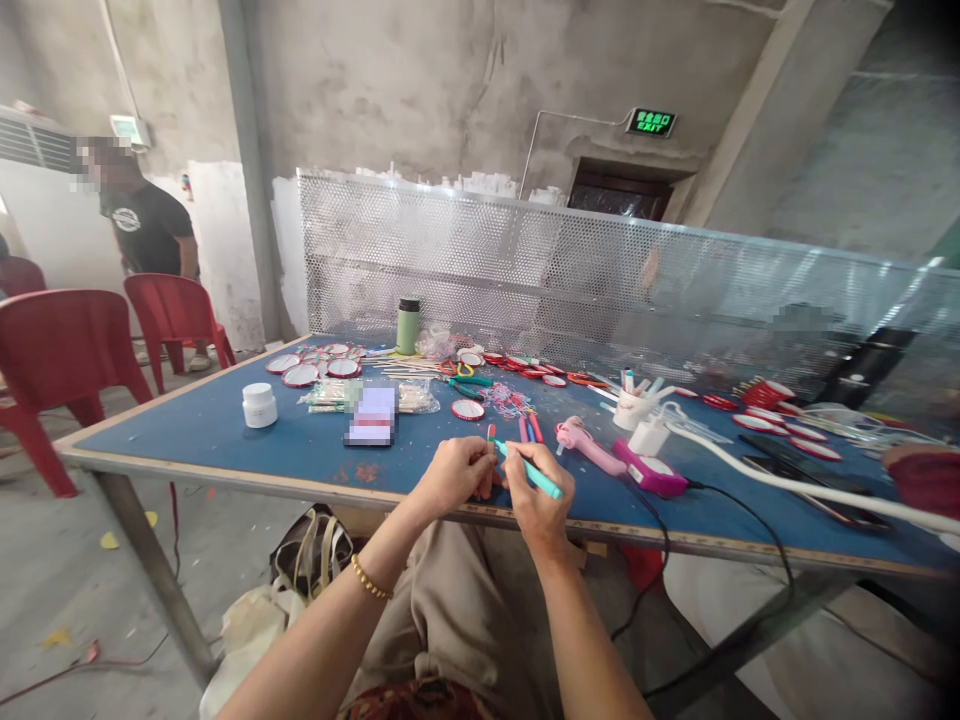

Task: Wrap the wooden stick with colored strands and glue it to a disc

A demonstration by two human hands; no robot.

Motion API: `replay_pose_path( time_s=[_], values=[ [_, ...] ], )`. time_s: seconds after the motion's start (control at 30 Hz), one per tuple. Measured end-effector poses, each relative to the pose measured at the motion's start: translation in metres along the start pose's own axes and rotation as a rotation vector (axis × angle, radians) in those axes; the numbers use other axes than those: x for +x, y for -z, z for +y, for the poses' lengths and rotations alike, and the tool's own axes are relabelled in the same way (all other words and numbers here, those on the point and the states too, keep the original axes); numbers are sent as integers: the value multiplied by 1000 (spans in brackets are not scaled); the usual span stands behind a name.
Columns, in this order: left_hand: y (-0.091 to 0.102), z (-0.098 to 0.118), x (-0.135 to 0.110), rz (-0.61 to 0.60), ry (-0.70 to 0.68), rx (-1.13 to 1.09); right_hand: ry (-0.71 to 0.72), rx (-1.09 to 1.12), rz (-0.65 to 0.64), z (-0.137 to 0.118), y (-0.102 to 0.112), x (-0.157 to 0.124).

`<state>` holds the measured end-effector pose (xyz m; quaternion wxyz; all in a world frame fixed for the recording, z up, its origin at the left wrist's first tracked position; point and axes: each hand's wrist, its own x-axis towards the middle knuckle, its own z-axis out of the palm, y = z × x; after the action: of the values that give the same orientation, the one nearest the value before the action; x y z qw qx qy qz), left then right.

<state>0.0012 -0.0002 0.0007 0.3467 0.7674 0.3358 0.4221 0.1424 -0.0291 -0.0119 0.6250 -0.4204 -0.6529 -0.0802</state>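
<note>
On the lit green exit sign (651, 122) high on the concrete wall (420, 90), the lower line reads "EXIT", beneath a row of Chinese characters that appear to be "安全出口". Dark characters run along the table's front edge (615, 531), too small to make out. The round white emblem (126, 219) on a person's black T-shirt (154, 225) is likewise illegible

"What's your count up close?"

"One left hand (460, 470), one right hand (541, 510), both mine, and one teal pen (545, 481)."

"And on the table (187, 440)?"

"I see one white jar (260, 406), one green flask (408, 330), one lit phone (373, 408). The red-rimmed discs (468, 410) overlap; I can't number them."

"Beyond it?"

"At least two red chairs (67, 345)."
</note>
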Motion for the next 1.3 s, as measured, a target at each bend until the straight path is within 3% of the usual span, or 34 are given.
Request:
replay_pose_path(
  time_s=[1.3],
  values=[
    [1,0,0,-3,-12,15,26,2,-24,-2,1,1]
  ],
)
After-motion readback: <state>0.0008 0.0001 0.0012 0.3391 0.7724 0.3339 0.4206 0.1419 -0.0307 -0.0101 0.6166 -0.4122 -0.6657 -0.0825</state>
